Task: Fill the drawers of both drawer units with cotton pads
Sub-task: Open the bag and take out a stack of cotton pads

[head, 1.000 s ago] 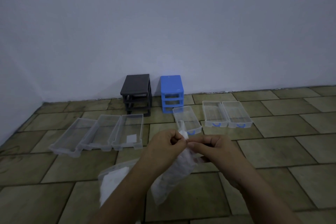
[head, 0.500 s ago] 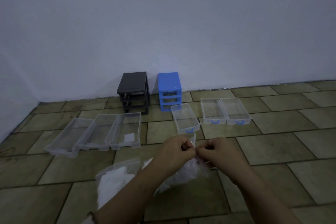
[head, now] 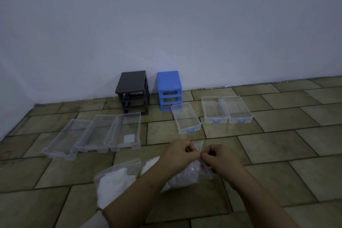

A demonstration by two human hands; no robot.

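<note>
Clear drawers [head: 186,118] all out on the floor, nearly empty — both hands, left hand [head: 178,153] and right hand [head: 220,156], pinch the cotton pad bag [head: 185,174] mouth, opening it — filling barely begun.

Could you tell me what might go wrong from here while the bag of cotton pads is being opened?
Both hands, left and right, pinch the top of the plastic bag above the bare floor; if it tears suddenly, pads could spill onto the tiles. The clear drawers lie close ahead, so a jerk might knock one. Dim light may hide the seam.
</note>
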